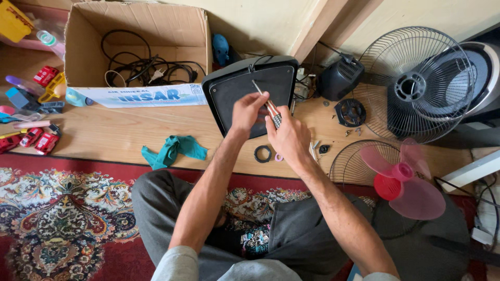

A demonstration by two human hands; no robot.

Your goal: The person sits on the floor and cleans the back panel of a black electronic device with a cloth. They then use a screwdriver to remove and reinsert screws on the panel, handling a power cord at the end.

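Just beyond my fingertips lies the black, rounded-square plastic fan base (pixel 237 96), underside up on the pale wooden floor (pixel 120 135), its far edge close to the open brown cardboard box of black cables (pixel 138 49). It looks like the heaviest piece here, stiff and probably weighted, so I judge it will stay put under pressure; its smooth rim is the safe place to grip, since the flat middle panel offers no purchase.

Off to the right of my right hand stands the round grey wire fan guard (pixel 416 86), and nearer me the pink translucent three-blade fan propeller (pixel 403 179) resting over a second wire grille. The guards seem light and springy, best lifted by the outer ring; the blades look thin and easy to crack, so the red hub is the place to hold.

To the left of my left hand, well apart, lies a crumpled teal cloth (pixel 174 148), soft and limp.

Between my hands is the slim screwdriver with a red-and-white striped handle (pixel 266 104), its metal shaft slanting up and away over the base. My right hand (pixel 289 138) is closed around the handle; my left hand (pixel 249 112) pinches the shaft with fingertips drawn narrow. The tool is rigid and light, the handle likely slick, so a full wrap suits it.

Just below my hands lie a small black rubber ring (pixel 263 153) and, beside my right wrist, a few tiny screws (pixel 319 147), easily rolled and lost.
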